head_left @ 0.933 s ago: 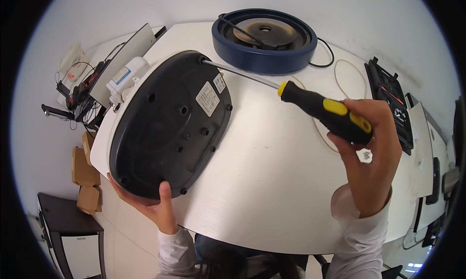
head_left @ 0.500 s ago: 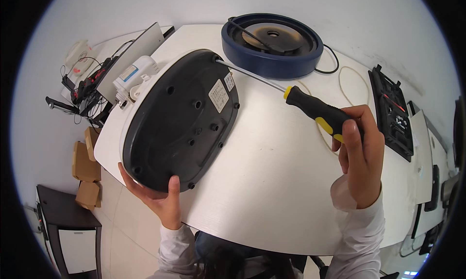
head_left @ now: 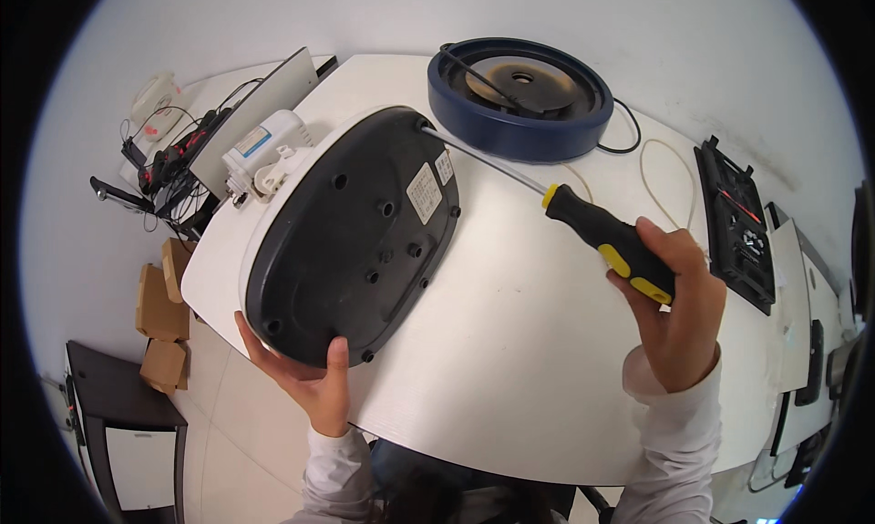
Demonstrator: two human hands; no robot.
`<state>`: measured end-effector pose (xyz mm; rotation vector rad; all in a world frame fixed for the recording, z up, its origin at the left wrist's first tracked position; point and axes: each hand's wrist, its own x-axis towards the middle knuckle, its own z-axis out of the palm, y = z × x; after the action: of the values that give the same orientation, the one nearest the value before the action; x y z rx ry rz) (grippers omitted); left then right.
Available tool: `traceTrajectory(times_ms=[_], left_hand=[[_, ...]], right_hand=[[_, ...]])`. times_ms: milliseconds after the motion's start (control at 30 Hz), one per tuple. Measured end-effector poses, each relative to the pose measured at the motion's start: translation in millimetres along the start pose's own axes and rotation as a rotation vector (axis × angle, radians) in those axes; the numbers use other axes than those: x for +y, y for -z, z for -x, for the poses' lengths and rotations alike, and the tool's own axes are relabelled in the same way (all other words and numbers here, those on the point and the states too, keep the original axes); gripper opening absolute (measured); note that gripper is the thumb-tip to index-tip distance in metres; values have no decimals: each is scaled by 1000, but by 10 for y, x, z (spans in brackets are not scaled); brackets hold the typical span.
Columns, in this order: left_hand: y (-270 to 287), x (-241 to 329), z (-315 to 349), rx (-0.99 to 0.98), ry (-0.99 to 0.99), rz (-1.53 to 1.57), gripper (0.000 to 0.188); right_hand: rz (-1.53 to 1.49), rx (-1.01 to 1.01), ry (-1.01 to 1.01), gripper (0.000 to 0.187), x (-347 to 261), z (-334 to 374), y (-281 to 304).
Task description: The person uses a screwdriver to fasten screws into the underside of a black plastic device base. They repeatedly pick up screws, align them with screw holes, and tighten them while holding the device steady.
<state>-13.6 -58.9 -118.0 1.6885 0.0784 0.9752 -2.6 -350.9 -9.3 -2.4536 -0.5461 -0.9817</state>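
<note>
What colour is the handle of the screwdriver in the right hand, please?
Black with yellow patches, seen in the head view on the screwdriver held by the right hand.

On the white oval table (head_left: 510, 378) in front of me, the black oval plastic appliance base (head_left: 351, 237) lies to my left, its near edge resting in my left hand (head_left: 310, 374). My right hand (head_left: 679, 310) sits to the right, around the black-and-yellow screwdriver (head_left: 606, 241), whose shaft runs left and away to the base's far edge. Behind both lies the round dark-blue dish-shaped part (head_left: 519, 96). A flat black rectangular panel (head_left: 736, 223) lies at the far right. Brown cardboard boxes (head_left: 159, 323) sit on the floor to the left, below the table.
</note>
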Motion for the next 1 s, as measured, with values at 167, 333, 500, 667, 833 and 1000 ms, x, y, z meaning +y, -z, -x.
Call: traceTrajectory(times_ms=[167, 333, 500, 667, 833, 1000], left_hand=[[-25, -23, 15, -19, 7, 29, 104], [-35, 23, 2, -37, 34, 92, 103], [-19, 2, -5, -36, 4, 81, 104], [-35, 14, 19, -42, 14, 82, 104], [-1, 10, 47, -39, -5, 84, 103], [-26, 6, 37, -73, -35, 94, 99]], right_hand=[[-30, -61, 9, 47, 102, 16, 35], [-276, -83, -212, 42, -1, 0, 33], [-323, -118, -340, 34, -181, -88, 137], [-354, -92, -447, 29, -273, -116, 194], [-319, -101, -470, 26, -358, -121, 247], [-323, -133, -552, 34, -358, -162, 288]])
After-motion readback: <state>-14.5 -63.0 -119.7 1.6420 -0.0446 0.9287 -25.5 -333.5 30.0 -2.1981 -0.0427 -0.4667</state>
